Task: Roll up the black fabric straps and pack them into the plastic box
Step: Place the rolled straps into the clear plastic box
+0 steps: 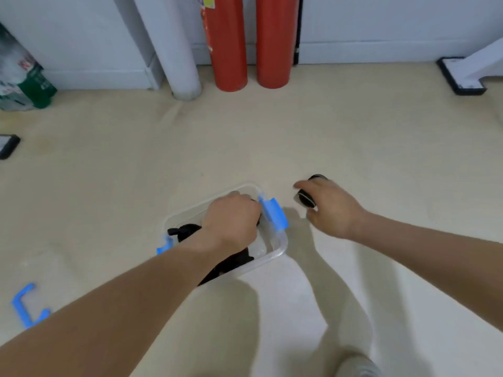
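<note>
Head view, box: the plastic box sits open-topped at lower centre of the frame on the beige floor sheet. A blue clip hangs at its right end.
Packed straps: black straps already lie inside the box, bunched along its left and near sides.
Left hand: the left hand is down inside the box with its fingers curled. Black fabric shows at the fingertips, but I cannot tell whether they grip it or only press it. It is probably there to keep the packed rolls from springing loose and to steady the box.
Right hand: the right hand is just right of the box, thumb and fingers wrapped round a rolled strap. The closed grip looks meant to keep the coil from unwinding.
Roll's axis: the roll is a short cylinder whose long axis runs from lower left to upper right. Its coiled end face turns toward the box and its far end pokes out above the fingers.
Step in hand: judging by the pose, this roll goes in next, into the free space at the box's right end.
Around: red cylinders and a white pipe stand at upper centre, and a loose blue piece lies at lower left.
</note>
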The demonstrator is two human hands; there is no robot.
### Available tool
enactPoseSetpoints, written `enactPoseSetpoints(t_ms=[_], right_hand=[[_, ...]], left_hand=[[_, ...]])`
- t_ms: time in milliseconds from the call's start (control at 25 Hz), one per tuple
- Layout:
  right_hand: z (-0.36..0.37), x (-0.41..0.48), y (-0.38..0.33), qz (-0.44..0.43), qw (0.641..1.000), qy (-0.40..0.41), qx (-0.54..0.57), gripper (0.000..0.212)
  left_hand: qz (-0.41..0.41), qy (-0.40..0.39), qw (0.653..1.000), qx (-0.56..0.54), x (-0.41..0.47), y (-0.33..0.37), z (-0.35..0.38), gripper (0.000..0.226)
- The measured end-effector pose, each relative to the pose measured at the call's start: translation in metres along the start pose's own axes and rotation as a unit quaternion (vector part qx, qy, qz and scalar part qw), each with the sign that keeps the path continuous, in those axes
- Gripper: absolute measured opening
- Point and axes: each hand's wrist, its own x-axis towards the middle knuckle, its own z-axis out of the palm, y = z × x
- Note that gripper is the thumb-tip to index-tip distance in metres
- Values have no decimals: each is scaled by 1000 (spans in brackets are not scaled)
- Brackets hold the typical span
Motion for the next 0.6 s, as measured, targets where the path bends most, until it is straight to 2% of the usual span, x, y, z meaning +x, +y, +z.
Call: enactPoseSetpoints(t_ms=[80, 160, 200, 280, 400, 480, 520, 560, 600], right_hand=[[4, 18, 37, 115, 992, -9, 55, 82], [14, 39, 57, 182, 979, -40, 85, 98], [20, 48, 63, 189, 976, -55, 88, 103], [35, 59, 75, 174, 979, -84, 63, 105], [50, 65, 92, 131, 987, -89, 22, 90], [57, 60, 101, 131, 984, -37, 117, 64], [60, 54, 103, 155, 966, -9, 204, 49], [61, 48, 103, 203, 928, 16, 312, 36], [59, 41, 103, 259, 867, 31, 425, 29]], left_hand=[[80, -1, 997, 23, 17, 17, -8, 20], [137, -25, 989, 56, 37, 32, -1, 24], [137, -38, 989, 39, 49, 39, 6, 28], [86, -64, 992, -63, 77, 58, 19, 37], [10, -85, 977, -194, 115, 94, 41, 44], [-23, -103, 964, -243, 138, 113, 57, 50], [-42, -107, 959, -258, 147, 119, 64, 52], [-63, -107, 957, -262, 154, 121, 71, 50], [-72, -105, 961, -245, 158, 122, 75, 46]])
